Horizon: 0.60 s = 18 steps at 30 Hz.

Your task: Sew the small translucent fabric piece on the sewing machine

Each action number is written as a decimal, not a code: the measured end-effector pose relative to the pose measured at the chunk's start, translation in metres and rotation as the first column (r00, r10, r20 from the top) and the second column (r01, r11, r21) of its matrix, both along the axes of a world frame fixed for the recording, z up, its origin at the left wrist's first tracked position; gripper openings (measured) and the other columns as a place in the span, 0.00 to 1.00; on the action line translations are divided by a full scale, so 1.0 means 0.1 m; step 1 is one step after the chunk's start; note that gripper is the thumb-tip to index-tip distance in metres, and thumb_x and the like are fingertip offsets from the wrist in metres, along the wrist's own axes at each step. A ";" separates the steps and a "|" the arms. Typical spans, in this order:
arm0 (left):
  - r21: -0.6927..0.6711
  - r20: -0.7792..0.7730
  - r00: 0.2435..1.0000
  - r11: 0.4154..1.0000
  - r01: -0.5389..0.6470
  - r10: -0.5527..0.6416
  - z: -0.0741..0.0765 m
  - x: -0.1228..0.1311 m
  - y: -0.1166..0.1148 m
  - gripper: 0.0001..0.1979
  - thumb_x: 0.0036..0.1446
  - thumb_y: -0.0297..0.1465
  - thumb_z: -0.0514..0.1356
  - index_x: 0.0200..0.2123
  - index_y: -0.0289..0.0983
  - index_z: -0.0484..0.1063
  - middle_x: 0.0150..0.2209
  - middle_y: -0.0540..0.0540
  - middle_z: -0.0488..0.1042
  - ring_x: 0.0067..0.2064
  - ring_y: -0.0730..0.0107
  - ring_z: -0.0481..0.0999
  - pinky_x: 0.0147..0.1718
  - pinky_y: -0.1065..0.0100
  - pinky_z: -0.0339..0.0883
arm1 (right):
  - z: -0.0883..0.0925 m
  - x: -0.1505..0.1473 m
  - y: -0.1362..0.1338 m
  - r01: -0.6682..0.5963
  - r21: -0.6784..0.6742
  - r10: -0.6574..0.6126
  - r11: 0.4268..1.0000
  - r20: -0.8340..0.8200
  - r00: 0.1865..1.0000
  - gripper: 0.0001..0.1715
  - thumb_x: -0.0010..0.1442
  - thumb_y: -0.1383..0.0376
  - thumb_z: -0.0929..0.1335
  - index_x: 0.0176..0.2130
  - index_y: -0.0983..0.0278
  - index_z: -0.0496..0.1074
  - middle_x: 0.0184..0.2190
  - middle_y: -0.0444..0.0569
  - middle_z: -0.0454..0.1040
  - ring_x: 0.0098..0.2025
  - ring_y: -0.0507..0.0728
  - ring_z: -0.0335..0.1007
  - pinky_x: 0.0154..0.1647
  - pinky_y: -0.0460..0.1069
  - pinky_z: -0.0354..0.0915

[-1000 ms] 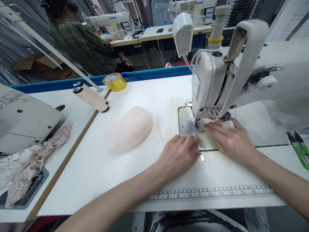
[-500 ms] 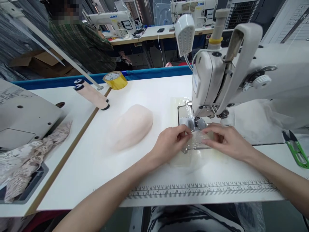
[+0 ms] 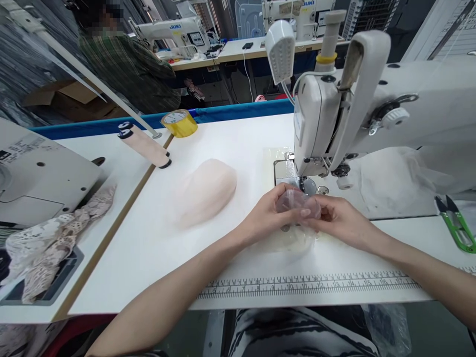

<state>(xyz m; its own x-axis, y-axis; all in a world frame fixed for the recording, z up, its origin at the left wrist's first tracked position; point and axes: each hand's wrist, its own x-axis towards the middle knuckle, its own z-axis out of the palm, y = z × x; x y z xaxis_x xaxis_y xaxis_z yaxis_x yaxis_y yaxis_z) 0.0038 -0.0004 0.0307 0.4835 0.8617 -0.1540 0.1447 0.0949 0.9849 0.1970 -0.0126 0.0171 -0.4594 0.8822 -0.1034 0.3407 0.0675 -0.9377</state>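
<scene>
Sheer pale fabric (image 3: 293, 199) is bunched between my two hands, just in front of the needle area of the white sewing machine (image 3: 316, 119). My left hand (image 3: 273, 213) pinches it from the left, thumb pointing right. My right hand (image 3: 334, 215) grips its right side, with the fingers curled in. Part of the thin material hangs toward the table edge below the hands. To the left, a pale pink piece of sheer fabric (image 3: 210, 191) lies on the white table (image 3: 148, 267).
Yellow tape (image 3: 179, 124) and thread spools (image 3: 145, 145) stand at the back left. Lace (image 3: 70, 243) lies at the far left. Green snips (image 3: 456, 225) are at the right, and a printed ruler (image 3: 312, 286) runs along the front edge. A person (image 3: 126, 64) sits beyond.
Both hands have lifted and gathered the sheer fabric, which lay flatter by the needle before. They are now closer together and slightly nearer the front. The view has shifted slightly.
</scene>
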 end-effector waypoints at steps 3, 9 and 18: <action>0.012 -0.038 0.999 1.000 -0.029 0.029 -0.02 0.01 0.01 0.11 0.54 0.30 0.62 0.41 0.37 0.68 0.35 0.48 0.72 0.32 0.74 0.72 0.27 0.74 0.68 | -0.02 0.03 0.00 0.012 0.006 -0.012 1.000 0.003 1.000 0.12 0.54 0.60 0.70 0.39 0.60 0.68 0.24 0.39 0.67 0.25 0.51 0.63 0.24 0.47 0.59; -0.065 -0.015 0.996 0.994 -0.085 0.084 -0.06 -0.03 0.04 0.10 0.54 0.31 0.61 0.40 0.35 0.70 0.33 0.48 0.72 0.30 0.74 0.72 0.23 0.73 0.71 | 0.00 0.15 0.06 0.156 0.013 -0.156 0.988 0.007 0.988 0.15 0.53 0.60 0.71 0.40 0.62 0.69 0.23 0.42 0.70 0.26 0.53 0.68 0.32 0.51 0.66; -0.013 -0.067 0.996 0.998 -0.061 0.060 0.04 -0.05 0.01 0.08 0.60 0.33 0.56 0.41 0.37 0.71 0.37 0.47 0.75 0.39 0.71 0.74 0.35 0.72 0.68 | 0.08 0.07 0.06 0.243 -0.167 -0.253 0.955 -0.035 0.967 0.14 0.48 0.60 0.74 0.35 0.63 0.73 0.24 0.44 0.76 0.19 0.51 0.69 0.22 0.47 0.68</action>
<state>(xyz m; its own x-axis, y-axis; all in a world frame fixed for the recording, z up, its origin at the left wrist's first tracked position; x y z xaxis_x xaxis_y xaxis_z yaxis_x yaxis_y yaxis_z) -0.0015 0.0010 0.0343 0.4187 0.8865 -0.1970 0.2034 0.1199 0.9717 0.2043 -0.0069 0.0253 -0.2373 0.9431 -0.2330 0.2746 -0.1650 -0.9473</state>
